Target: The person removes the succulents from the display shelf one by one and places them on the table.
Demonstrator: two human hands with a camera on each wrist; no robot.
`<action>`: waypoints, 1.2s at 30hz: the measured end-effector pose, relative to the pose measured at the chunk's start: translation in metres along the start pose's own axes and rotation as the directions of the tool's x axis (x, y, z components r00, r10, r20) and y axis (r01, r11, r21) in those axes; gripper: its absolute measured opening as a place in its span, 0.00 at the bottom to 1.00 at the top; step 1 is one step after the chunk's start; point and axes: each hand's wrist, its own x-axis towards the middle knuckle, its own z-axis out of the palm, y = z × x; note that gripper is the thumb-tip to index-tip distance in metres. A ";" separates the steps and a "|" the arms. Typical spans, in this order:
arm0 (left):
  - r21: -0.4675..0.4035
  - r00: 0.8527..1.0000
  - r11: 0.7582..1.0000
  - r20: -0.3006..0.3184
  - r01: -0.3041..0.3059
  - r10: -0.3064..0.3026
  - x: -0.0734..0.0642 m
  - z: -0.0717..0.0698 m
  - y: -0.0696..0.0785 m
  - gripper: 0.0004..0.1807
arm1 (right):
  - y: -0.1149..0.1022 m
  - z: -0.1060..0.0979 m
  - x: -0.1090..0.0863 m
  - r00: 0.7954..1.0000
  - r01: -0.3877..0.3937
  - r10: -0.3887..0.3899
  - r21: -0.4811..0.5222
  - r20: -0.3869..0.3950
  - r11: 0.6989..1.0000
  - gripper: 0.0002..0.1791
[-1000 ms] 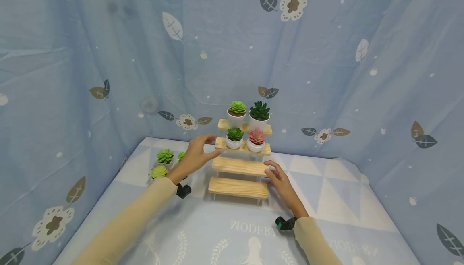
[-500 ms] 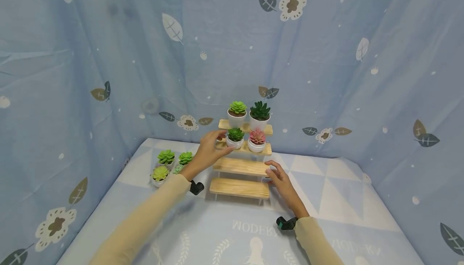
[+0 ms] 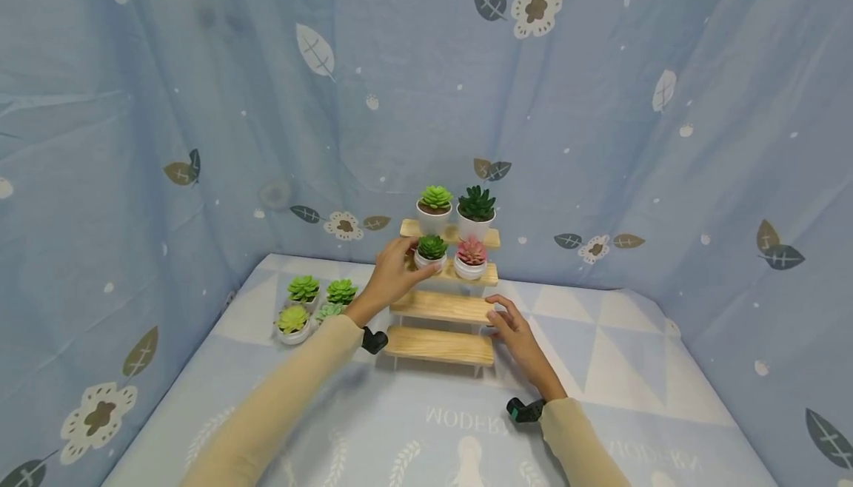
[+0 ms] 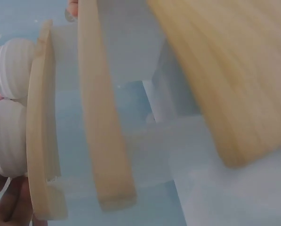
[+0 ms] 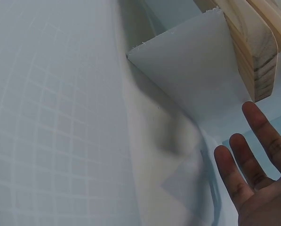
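On the second tier from the top of a wooden stepped stand (image 3: 440,344), my left hand (image 3: 389,280) holds a small potted succulent (image 3: 432,247) with dark green leaves. The thumb lies across the front of its white pot, and the fingers are at its left side, partly hidden. In the left wrist view those fingers (image 4: 13,207) meet the pot (image 4: 8,139) by the shelf end. A pink succulent (image 3: 471,252) stands just right of it. My right hand (image 3: 518,333) rests at the stand's right side, fingers mostly extended, one fingertip at a shelf end (image 5: 265,77).
A light green succulent (image 3: 435,200) and a tall dark green one (image 3: 476,206) occupy the top tier. Several more potted succulents (image 3: 293,319) are grouped on the patterned cloth at left. Behind the stand hangs a blue curtain (image 3: 426,102).
My left hand has moved right, from beside the stand to the dark green succulent's pot, and its thumb and fingers have closed around it. The right hand has stayed in place.
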 end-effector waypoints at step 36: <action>-0.084 0.996 0.993 0.021 0.084 -0.082 0.004 -0.001 0.002 0.32 | 0.027 -0.005 0.013 1.000 0.016 -0.016 -0.006 0.013 1.000 0.28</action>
